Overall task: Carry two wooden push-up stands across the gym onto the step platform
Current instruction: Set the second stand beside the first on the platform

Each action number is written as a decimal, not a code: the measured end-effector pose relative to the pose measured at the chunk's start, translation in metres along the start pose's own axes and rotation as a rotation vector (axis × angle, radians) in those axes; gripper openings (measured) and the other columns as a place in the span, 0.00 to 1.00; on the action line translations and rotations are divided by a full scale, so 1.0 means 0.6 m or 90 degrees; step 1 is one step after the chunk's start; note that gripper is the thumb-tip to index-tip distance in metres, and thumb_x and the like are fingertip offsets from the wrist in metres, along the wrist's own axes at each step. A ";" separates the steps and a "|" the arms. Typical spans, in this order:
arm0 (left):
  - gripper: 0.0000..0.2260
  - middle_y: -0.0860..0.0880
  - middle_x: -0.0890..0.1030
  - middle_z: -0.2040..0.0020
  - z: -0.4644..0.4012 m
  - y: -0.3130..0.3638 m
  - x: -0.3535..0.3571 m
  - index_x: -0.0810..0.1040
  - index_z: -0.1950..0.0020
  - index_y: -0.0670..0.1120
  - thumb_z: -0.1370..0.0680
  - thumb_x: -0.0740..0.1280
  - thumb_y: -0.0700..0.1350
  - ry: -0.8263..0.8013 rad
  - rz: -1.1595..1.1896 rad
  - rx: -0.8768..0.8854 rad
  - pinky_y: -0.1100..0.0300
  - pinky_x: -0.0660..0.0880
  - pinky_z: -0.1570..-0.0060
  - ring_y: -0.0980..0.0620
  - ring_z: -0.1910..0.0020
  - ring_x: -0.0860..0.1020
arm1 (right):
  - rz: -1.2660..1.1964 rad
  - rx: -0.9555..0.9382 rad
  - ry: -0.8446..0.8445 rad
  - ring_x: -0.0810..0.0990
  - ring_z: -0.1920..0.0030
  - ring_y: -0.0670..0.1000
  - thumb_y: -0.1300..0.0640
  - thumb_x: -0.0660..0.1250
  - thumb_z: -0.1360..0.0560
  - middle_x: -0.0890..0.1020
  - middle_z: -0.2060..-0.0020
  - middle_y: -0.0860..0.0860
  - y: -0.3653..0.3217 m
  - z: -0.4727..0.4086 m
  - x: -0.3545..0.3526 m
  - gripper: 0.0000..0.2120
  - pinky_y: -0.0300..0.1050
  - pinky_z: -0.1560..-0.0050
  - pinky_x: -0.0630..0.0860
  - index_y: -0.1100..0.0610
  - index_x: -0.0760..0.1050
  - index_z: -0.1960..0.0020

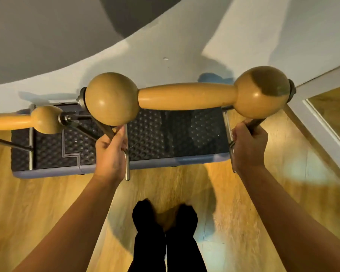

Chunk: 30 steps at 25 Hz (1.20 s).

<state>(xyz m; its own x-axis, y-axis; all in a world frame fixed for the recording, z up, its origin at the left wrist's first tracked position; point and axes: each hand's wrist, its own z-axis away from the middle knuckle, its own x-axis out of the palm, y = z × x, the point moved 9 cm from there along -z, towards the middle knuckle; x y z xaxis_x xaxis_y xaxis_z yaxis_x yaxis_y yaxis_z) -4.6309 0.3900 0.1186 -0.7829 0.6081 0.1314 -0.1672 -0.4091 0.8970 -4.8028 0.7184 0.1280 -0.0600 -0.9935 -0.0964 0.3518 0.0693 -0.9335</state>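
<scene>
**Second stand held over the step platform, first one down at the left end**

I see both hands up in front of me, each clenched round a metal leg of the same wooden push-up stand (186, 96). My left hand (109, 154) grips the leg just under the stand's left ball end, fingers curled round the rod; my right hand (248, 148) grips the leg under the right ball end in the same way. Neither grip is released. The stand lies level, its long wooden handle running left to right between the two round knobs, and it sits above the right half of the step platform (155, 138). Its metal foot bars reach past the platform's near edge, one by each hand. Whether the feet touch the platform I cannot tell from this angle.

The other push-up stand (45, 119) is at the platform's left end, with a foot bar lying along the dimpled black top near the left edge; its handle runs out of view to the left.

The platform lies on a wooden floor (47, 203), its far edge near a pale wall (165, 36). My legs in dark trousers (165, 242) stand just short of the platform's near edge.
</scene>
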 end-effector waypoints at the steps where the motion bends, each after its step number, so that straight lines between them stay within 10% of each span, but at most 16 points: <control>1: 0.13 0.53 0.63 0.69 -0.010 -0.019 -0.006 0.66 0.63 0.47 0.21 0.66 0.46 0.005 0.002 0.005 0.57 0.62 0.58 0.53 0.64 0.60 | 0.001 -0.004 -0.006 0.63 0.68 0.47 0.57 0.65 0.32 0.65 0.73 0.49 0.021 -0.008 0.006 0.11 0.45 0.66 0.63 0.51 0.69 0.72; 6: 0.20 0.43 0.56 0.65 -0.060 -0.079 -0.018 0.54 0.62 0.44 0.21 0.64 0.47 0.008 -0.035 0.033 0.57 0.61 0.56 0.46 0.61 0.54 | 0.001 -0.018 0.008 0.63 0.69 0.46 0.61 0.65 0.29 0.64 0.74 0.45 0.096 -0.044 0.033 0.14 0.45 0.67 0.63 0.51 0.66 0.70; 12: 0.15 0.56 0.63 0.72 -0.105 -0.149 -0.020 0.62 0.67 0.46 0.22 0.63 0.42 0.000 -0.006 0.036 0.57 0.60 0.60 0.54 0.66 0.58 | -0.041 -0.041 -0.003 0.68 0.71 0.42 0.66 0.63 0.29 0.68 0.75 0.41 0.157 -0.093 0.051 0.20 0.37 0.68 0.68 0.48 0.70 0.74; 30: 0.22 0.50 0.57 0.70 -0.162 -0.251 -0.030 0.57 0.72 0.43 0.29 0.70 0.43 -0.028 0.013 0.000 0.53 0.57 0.60 0.48 0.65 0.55 | -0.021 -0.038 0.027 0.65 0.73 0.42 0.58 0.66 0.32 0.66 0.77 0.39 0.257 -0.130 0.050 0.15 0.35 0.70 0.66 0.48 0.70 0.77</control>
<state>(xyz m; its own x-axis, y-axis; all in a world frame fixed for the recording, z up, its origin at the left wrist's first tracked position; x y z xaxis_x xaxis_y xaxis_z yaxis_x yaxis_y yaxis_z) -4.6497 0.3744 -0.0596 -0.7594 0.6287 0.1676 -0.1520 -0.4218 0.8939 -4.8235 0.7064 -0.0457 -0.1110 -0.9907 -0.0790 0.2935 0.0433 -0.9550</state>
